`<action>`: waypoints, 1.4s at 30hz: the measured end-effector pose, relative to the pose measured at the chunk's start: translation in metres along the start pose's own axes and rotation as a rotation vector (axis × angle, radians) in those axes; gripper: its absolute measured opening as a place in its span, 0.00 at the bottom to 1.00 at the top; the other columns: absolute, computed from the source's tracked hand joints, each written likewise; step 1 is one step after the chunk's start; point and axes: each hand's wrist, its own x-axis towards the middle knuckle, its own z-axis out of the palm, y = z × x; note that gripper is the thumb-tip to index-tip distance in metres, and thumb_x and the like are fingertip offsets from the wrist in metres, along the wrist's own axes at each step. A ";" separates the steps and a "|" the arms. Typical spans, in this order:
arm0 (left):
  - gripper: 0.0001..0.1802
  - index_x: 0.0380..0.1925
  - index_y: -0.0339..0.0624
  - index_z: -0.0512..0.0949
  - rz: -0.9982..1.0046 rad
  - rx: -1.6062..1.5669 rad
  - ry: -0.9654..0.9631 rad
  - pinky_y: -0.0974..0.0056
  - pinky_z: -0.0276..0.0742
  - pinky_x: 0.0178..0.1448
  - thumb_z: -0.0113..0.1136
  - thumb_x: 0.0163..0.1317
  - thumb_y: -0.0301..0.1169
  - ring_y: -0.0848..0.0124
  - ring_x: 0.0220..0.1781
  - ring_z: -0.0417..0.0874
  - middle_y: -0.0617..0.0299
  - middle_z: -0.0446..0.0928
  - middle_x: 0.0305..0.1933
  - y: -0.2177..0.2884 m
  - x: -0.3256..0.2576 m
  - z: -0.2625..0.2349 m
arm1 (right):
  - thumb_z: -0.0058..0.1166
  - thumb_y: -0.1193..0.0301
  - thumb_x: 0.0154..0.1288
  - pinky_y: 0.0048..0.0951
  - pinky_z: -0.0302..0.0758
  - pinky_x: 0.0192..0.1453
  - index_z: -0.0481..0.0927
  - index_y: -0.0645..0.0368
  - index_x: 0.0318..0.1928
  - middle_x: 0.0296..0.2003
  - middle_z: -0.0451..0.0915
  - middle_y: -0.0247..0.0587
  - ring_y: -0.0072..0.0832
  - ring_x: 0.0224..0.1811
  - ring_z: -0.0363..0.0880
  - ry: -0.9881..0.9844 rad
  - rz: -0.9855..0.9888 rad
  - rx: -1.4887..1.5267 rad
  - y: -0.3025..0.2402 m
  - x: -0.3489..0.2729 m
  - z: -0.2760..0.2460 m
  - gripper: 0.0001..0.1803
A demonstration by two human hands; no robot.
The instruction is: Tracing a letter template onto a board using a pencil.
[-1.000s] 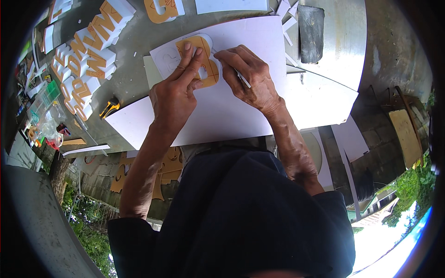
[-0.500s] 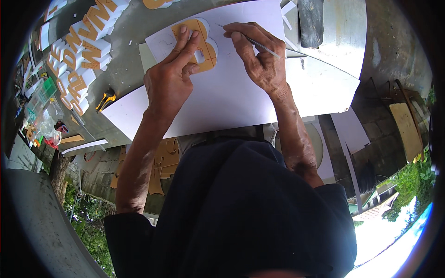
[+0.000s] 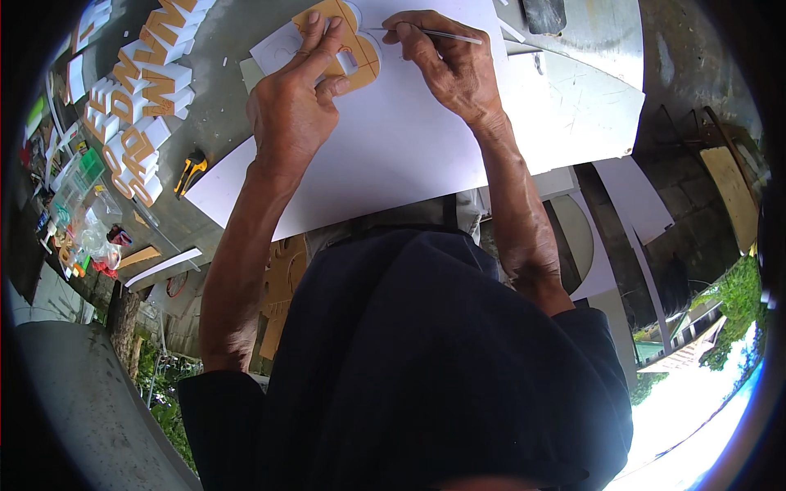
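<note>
A tan, letter-shaped cutout [image 3: 357, 72] with a white edge lies on a large white sheet [image 3: 393, 155]. My left hand [image 3: 296, 102] presses it down, two fingers stretched over its face and the thumb by its lower edge. Pinched in my right hand [image 3: 449, 69] is a thin, pen-like stick [image 3: 454, 37], its fine tip at the notch in the cutout's right side. Whether the tip touches the edge or the sheet, I cannot tell. Curved lines show on the white surface left of the cutout.
White block letters with tan faces [image 3: 155, 90] stand at the left of the grey table. A yellow and black utility knife [image 3: 191, 173] lies near the sheet's left corner. Clear plastic bags and scraps [image 3: 94, 233] crowd the far left. More white sheets [image 3: 585, 123] extend rightward.
The whole view has shifted, so table and hands sit higher in it. My right hand has brought the stick's tip leftward to the cutout's notch. My left hand keeps its hold.
</note>
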 end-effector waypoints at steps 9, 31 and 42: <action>0.37 0.66 0.52 0.77 0.073 0.031 0.030 0.61 0.81 0.66 0.71 0.54 0.17 0.59 0.71 0.75 0.54 0.74 0.70 0.003 0.001 -0.002 | 0.56 0.68 0.76 0.27 0.77 0.38 0.85 0.64 0.47 0.36 0.88 0.38 0.24 0.36 0.82 -0.034 -0.011 0.065 0.002 0.008 -0.005 0.11; 0.33 0.62 0.46 0.80 -0.056 0.057 0.042 0.60 0.84 0.61 0.75 0.53 0.22 0.59 0.66 0.81 0.55 0.76 0.69 0.004 -0.020 -0.011 | 0.58 0.66 0.75 0.29 0.85 0.42 0.89 0.57 0.48 0.37 0.89 0.40 0.26 0.35 0.86 0.112 0.069 0.555 0.032 -0.002 -0.016 0.12; 0.16 0.53 0.41 0.86 -0.358 -0.275 0.045 0.70 0.77 0.33 0.68 0.65 0.25 0.80 0.23 0.78 0.62 0.84 0.26 0.014 -0.094 -0.028 | 0.56 0.62 0.77 0.30 0.76 0.43 0.87 0.59 0.39 0.32 0.85 0.37 0.24 0.36 0.82 -0.035 0.255 0.430 -0.007 -0.018 -0.042 0.14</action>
